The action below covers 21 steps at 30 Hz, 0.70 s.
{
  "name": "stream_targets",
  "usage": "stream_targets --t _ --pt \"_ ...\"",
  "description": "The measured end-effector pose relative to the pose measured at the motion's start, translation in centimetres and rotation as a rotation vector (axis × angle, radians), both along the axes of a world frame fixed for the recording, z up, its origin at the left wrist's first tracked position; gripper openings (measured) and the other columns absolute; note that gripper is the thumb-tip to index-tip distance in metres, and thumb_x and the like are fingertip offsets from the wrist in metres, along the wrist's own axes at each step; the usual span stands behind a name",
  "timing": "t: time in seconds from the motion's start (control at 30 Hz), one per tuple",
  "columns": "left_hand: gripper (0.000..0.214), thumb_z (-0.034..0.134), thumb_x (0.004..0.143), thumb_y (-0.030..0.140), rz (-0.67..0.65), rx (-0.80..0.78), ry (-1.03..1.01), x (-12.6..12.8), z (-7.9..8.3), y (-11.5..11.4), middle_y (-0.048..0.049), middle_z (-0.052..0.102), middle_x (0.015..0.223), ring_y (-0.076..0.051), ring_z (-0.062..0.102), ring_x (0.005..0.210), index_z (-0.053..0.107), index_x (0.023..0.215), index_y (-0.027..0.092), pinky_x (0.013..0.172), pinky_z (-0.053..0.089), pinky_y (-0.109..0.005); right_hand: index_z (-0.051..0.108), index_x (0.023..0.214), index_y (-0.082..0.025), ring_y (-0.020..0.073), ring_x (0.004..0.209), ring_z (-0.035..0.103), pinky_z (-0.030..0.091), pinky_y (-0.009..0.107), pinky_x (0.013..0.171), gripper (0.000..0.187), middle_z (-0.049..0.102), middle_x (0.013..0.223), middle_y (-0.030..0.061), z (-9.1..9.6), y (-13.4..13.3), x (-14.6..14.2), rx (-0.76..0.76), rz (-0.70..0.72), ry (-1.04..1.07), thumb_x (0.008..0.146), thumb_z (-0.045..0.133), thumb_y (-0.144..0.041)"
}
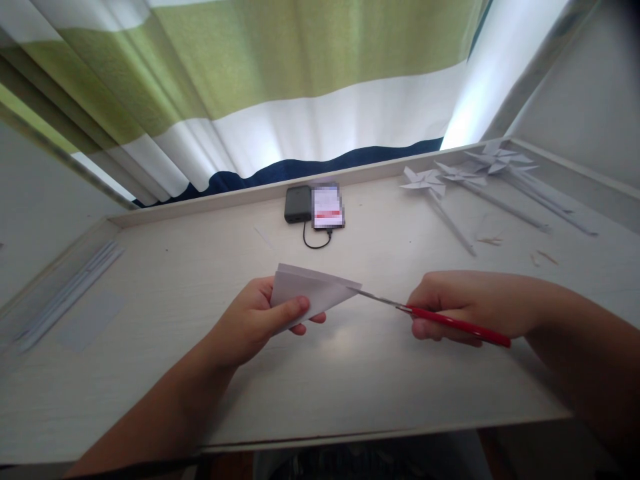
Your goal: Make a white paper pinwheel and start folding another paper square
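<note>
A white sheet of paper (pixel 310 291), folded to a triangle, is pinched in my left hand (pixel 263 312), thumb on top and fingers beneath. My right hand (pixel 445 303) grips a pair of scissors with red handles (pixel 460 323). The metal blades point left and meet the paper's narrow right tip, along its upper edge. Whether the blades are apart or closed there is too small to tell. Both hands are above the white table (pixel 300 400).
Several white paper pinwheels (pixel 424 180) on paper sticks lie at the back right, with small wooden bits (pixel 490 241) nearby. A black power bank (pixel 298 204) is cabled to a phone (pixel 327 205). Rolled paper sticks (pixel 70 293) and a paper piece (pixel 93 320) lie left. A curtain (pixel 300 60) hangs behind.
</note>
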<state>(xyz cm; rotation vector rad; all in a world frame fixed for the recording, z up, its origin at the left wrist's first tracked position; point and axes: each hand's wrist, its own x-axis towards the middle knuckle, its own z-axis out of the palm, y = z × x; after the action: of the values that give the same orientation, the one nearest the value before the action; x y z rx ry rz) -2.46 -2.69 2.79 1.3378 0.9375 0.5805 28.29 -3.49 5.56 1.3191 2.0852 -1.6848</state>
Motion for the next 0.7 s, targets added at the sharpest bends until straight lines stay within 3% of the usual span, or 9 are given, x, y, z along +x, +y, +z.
stream_targets --t 0.33,0.7 --pt "0.021 0.064 0.086 0.029 0.010 0.021 0.022 0.35 0.51 -0.21 -0.0033 0.074 0.088 -0.017 0.068 0.078 0.069 0.100 0.014 0.059 0.053 -0.019 0.051 0.063 -0.017 0.0095 0.043 0.040 0.030 0.023 0.043 0.041 0.046 0.048 -0.0033 0.05 -0.07 -0.09 -0.027 -0.014 0.041 0.086 0.056 -0.052" --pt "0.023 0.066 0.084 0.028 0.021 0.009 0.031 0.04 0.05 -0.05 -0.0102 0.072 0.091 -0.018 0.067 0.077 0.068 0.101 0.012 0.059 0.053 -0.022 0.049 0.061 -0.018 0.0115 0.045 0.041 0.030 0.025 0.046 0.043 0.046 0.048 -0.0027 -0.12 -0.01 -0.21 0.033 -0.003 -0.027 0.085 0.056 -0.053"
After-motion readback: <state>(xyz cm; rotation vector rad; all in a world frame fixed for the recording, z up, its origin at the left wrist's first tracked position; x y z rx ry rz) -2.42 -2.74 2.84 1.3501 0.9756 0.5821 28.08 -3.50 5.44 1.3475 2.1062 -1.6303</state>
